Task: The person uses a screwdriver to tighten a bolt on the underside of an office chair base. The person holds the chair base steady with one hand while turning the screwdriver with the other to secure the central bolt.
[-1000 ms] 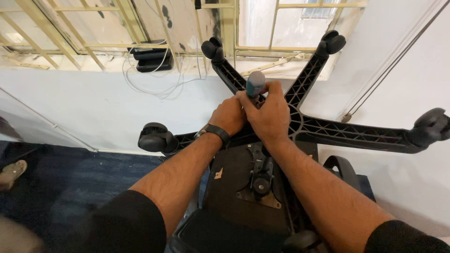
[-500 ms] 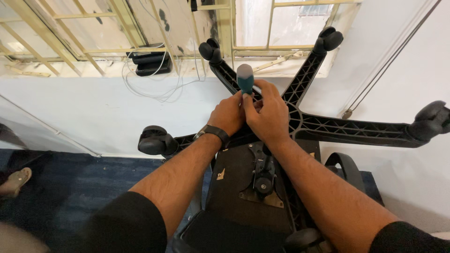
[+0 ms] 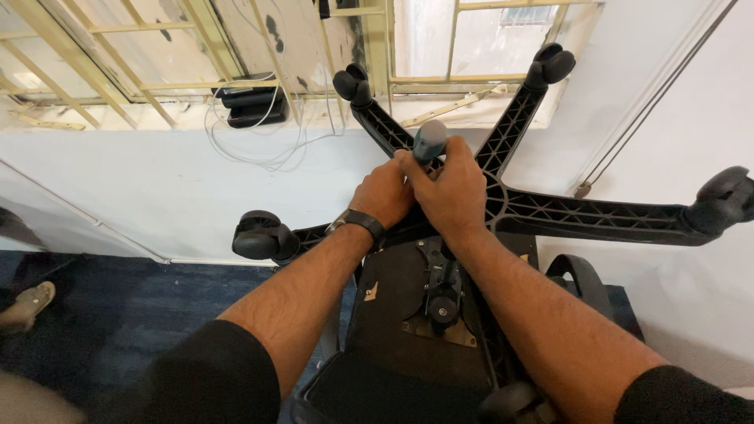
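Right hand (image 3: pixel 452 188): fingers curled shut around the grey-green cylinder (image 3: pixel 430 140), as half a second ago; only its capped top shows above the knuckles.
Left hand (image 3: pixel 382 192): closed and pressed against the right, clasping the same cylinder lower down; a dark wristband (image 3: pixel 358 224) on the wrist.
Change: the hands stay clamped in place; the cylinder stands about as high as before, after rising over the previous half second.
Cylinder's place: upright at the hub of the black chair base (image 3: pixel 550 213), upturned over the seat underside (image 3: pixel 416 314).
Count: five spokes, five castors, one cylinder.
Beyond: white wall, barred window, one black box (image 3: pixel 253 106) on the sill.
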